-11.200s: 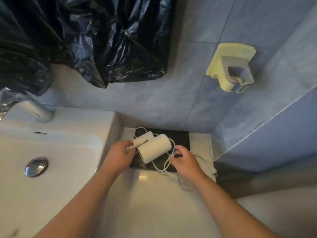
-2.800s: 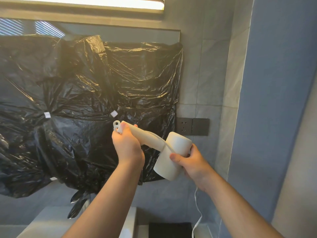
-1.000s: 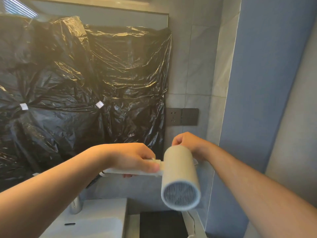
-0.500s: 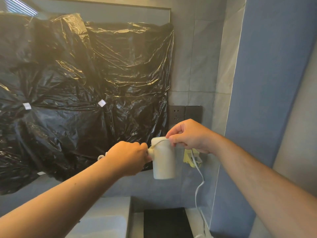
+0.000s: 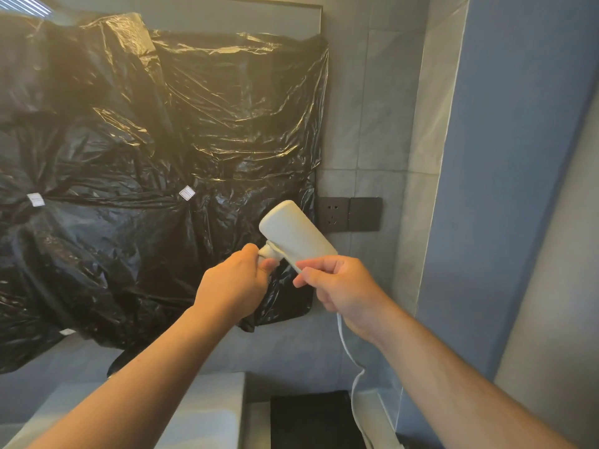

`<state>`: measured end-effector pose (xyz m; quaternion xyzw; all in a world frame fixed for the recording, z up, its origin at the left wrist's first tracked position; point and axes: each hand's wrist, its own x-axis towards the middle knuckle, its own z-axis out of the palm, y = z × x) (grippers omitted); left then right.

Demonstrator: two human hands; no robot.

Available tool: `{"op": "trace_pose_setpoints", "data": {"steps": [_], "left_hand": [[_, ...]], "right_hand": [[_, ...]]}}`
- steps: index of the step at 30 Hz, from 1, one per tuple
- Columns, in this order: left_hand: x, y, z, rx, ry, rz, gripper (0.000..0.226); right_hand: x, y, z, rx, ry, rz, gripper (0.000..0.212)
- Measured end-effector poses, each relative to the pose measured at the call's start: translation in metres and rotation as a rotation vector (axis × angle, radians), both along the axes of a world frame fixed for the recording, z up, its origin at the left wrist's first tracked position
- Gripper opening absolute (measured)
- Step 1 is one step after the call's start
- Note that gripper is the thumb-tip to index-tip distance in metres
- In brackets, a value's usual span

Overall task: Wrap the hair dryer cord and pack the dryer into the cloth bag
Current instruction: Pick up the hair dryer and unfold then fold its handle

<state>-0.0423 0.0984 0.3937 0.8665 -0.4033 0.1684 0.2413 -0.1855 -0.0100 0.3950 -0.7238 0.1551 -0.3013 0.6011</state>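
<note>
Left hand: the left hand (image 5: 235,286) is raised in front of the chest with its fingers curled round the handle of the hair dryer (image 5: 293,233). Only a stub of the handle shows past the fingers.
Right hand: the right hand (image 5: 343,286) is level with the left and just beside it. Its thumb and forefinger pinch the white cord (image 5: 351,361), and the other fingers are folded under.
Hair dryer: it is held in the air and touches nothing else. Its white barrel rises from between the two hands and tilts up and to the left, one end above the left hand and the other behind the right hand's knuckles.
Cord: one strand crosses the joint of handle and barrel and runs to the right hand's fingertips. The rest comes out under the right hand and hangs loose, down past the right forearm.
Surface: the pale surface (image 5: 256,426) lies well below both hands.
Dark rectangle: a dark rectangle (image 5: 311,419) lies flat on the surface below the right hand. Whether it is cloth cannot be told.
Sink: the white sink (image 5: 207,413) is below the left forearm, beside the dark rectangle.
Socket plate: a black socket plate (image 5: 348,213) is on the tiled wall (image 5: 389,108) beyond the right hand, just right of the barrel.
Plastic sheet: a crumpled black plastic sheet (image 5: 146,140) hangs beyond and left of the hands and carries small white labels (image 5: 187,193).
Blue wall: a blue wall (image 5: 518,157) stands to the right of the right hand.
</note>
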Motion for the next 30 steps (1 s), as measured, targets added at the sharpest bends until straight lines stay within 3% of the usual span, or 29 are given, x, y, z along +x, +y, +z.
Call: {"op": "trace_pose_setpoints", "data": {"steps": [4,9,16,21,30], "left_hand": [[-0.003,-0.003,-0.002,-0.171,0.266,-0.119,0.034],[-0.021,-0.008,0.002,-0.455,0.755,-0.287,0.037],[-0.045,-0.012,0.002,-0.515,1.192,-0.359,0.043],[-0.071,-0.018,0.009,-0.563,1.406,-0.410,0.053],[-0.099,-0.022,0.000,-0.619,1.661,-0.521,0.064]], "right_hand": [[0.002,0.002,-0.010,0.105,-0.061,0.029,0.013],[0.000,-0.009,-0.017,0.167,-0.149,-0.031,0.015],[-0.022,-0.037,0.005,0.066,-0.093,-0.057,0.012],[-0.027,-0.050,0.009,0.018,-0.069,-0.047,0.011],[-0.029,-0.060,-0.005,0.194,-0.009,0.132,0.016]]}}
